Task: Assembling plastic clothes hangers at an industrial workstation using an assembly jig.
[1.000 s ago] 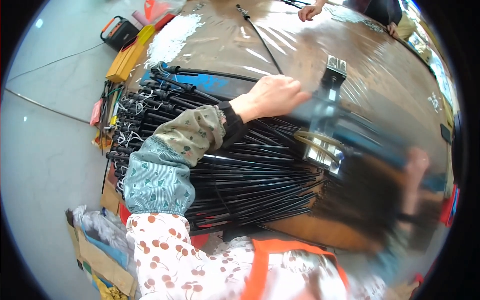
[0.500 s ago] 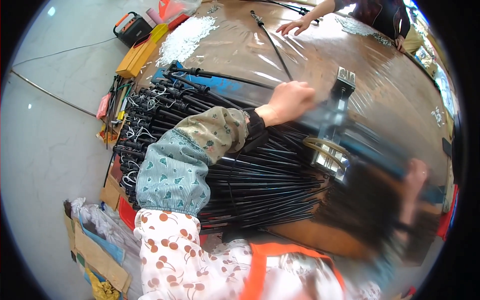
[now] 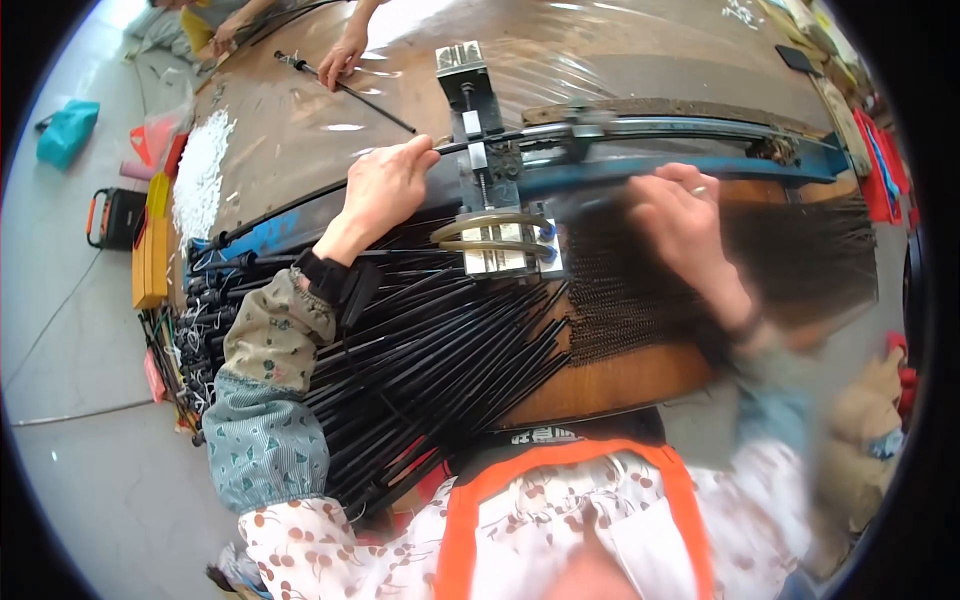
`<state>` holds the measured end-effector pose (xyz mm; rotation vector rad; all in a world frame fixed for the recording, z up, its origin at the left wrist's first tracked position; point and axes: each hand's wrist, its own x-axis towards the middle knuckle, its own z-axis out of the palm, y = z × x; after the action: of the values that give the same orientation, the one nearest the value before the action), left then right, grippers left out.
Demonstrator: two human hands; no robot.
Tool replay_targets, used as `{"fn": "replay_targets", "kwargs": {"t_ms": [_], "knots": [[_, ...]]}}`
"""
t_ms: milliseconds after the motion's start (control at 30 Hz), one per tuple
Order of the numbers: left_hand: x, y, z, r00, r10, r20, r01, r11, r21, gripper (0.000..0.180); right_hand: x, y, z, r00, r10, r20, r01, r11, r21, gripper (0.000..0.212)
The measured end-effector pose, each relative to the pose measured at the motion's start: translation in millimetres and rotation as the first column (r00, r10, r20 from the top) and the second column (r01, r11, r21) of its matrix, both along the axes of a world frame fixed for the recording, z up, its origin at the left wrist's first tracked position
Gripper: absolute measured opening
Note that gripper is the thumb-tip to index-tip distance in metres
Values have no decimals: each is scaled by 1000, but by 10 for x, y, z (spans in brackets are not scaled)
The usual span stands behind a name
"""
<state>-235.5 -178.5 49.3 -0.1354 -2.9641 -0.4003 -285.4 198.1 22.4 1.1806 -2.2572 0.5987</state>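
Observation:
My left hand (image 3: 385, 185) is closed round a long black rod (image 3: 268, 213) just left of a metal clamping fixture (image 3: 480, 150). The rod lies along the blue rail (image 3: 690, 172) and passes by the fixture. My right hand (image 3: 685, 225), partly blurred, has its fingers curled in front of the rail; what they hold, if anything, cannot be made out. Beneath it spreads a dense layer of thin dark coiled strands (image 3: 630, 310). Many black rods (image 3: 430, 350) lie bundled under my left arm, with fittings and white strings at their left ends.
A pile of small white pieces (image 3: 203, 175) lies at the table's left, near a yellow box (image 3: 150, 260). Across the table, a co-worker's hand (image 3: 345, 55) touches another black rod (image 3: 375, 108). Hoses (image 3: 490, 228) loop over the fixture. A red crate (image 3: 880, 165) stands far right.
My view has swung to the right. My right hand has come from the rail's far right end in toward the fixture. My left hand is now closer to the fixture. The co-worker's hand has reached the rod.

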Motion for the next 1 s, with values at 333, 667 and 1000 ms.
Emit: {"fn": "replay_targets", "kwargs": {"t_ms": [333, 667, 1000], "knots": [[10, -45, -130, 978, -66, -199, 47, 994, -98, 16, -28, -300, -290, 857, 322, 403, -237, 939, -248, 20], [-88, -1055, -169, 794, -349, -497, 78, 870, -486, 14, 505, -144, -487, 886, 253, 388, -328, 934, 141, 30], [1651, 12, -133, 986, 158, 43, -126, 901, -416, 22, 394, -409, -218, 799, 207, 565, -333, 934, 129, 14]]}}
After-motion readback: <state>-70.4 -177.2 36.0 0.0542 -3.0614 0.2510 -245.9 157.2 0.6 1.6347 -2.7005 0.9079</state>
